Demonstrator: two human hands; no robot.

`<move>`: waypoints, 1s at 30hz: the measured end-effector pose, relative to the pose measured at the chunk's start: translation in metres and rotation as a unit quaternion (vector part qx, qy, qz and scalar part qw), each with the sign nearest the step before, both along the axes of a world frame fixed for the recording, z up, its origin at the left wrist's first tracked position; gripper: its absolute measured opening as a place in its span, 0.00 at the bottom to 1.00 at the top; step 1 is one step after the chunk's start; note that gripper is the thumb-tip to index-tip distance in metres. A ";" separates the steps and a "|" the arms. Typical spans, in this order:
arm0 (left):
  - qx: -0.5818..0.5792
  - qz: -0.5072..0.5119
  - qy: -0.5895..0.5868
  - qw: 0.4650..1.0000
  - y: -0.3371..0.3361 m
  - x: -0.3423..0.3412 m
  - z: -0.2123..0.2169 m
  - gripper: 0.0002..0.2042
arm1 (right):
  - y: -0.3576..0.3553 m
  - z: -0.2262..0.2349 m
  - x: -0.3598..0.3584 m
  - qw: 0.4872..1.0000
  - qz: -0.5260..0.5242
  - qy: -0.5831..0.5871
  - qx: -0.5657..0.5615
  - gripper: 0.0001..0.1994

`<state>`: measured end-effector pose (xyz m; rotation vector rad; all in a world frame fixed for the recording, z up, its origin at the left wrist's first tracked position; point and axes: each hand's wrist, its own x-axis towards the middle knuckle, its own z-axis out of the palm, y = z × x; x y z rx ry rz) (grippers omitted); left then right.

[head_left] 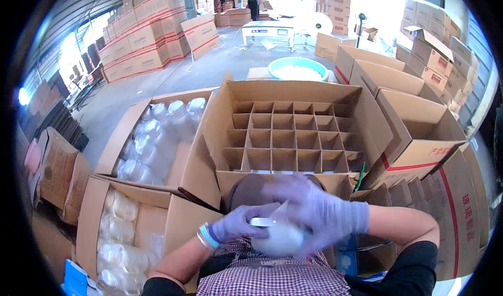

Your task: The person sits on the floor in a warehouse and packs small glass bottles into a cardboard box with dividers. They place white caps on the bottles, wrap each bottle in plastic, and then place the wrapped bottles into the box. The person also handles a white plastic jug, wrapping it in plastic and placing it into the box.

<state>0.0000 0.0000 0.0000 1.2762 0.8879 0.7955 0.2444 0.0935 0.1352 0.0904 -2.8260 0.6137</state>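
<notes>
In front of my checked apron, a pale, rounded jar-like thing is held in both gloves' reach. My left hand, in a purple glove, is closed on its left side, beside a small white rim or lid. My right hand, also gloved, lies over its top and right side; motion smears the fingers, so their grip is unclear. Just beyond my hands stands an open carton with a grid of cardboard dividers; most cells look vacant.
Left of the divided carton, one open carton holds several plastic-wrapped clear pieces; a nearer one holds more wrapped pieces. Open cartons crowd the right. Farther off are a light-blue tub, stacked boxes and a standing person.
</notes>
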 end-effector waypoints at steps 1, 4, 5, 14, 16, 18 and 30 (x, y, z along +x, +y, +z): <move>-0.017 -0.085 -0.022 0.996 0.006 -0.008 -0.007 0.37 | -0.003 0.007 0.000 0.998 0.052 -0.003 0.026 0.42; -0.037 0.051 -0.018 0.998 -0.008 -0.004 -0.005 0.36 | 0.009 -0.033 -0.018 0.993 0.091 0.005 -0.077 0.43; -0.042 0.109 -0.073 0.990 -0.015 0.029 -0.019 0.36 | 0.023 -0.096 0.008 0.985 -0.097 0.078 -0.116 0.35; -0.057 -0.043 -0.086 0.994 -0.001 -0.004 0.000 0.40 | -0.005 -0.045 0.006 0.999 0.044 -0.004 -0.029 0.50; -0.023 -0.016 -0.055 0.998 -0.005 0.009 -0.017 0.36 | -0.008 -0.050 0.009 0.999 0.029 -0.027 0.026 0.45; 0.064 0.144 0.088 0.984 -0.038 0.070 -0.023 0.40 | 0.016 -0.116 0.023 0.860 -0.250 -0.053 -0.441 0.27; 0.060 0.186 0.161 0.967 -0.044 0.055 -0.034 0.45 | 0.027 -0.109 0.012 0.957 -0.136 -0.044 -0.251 0.37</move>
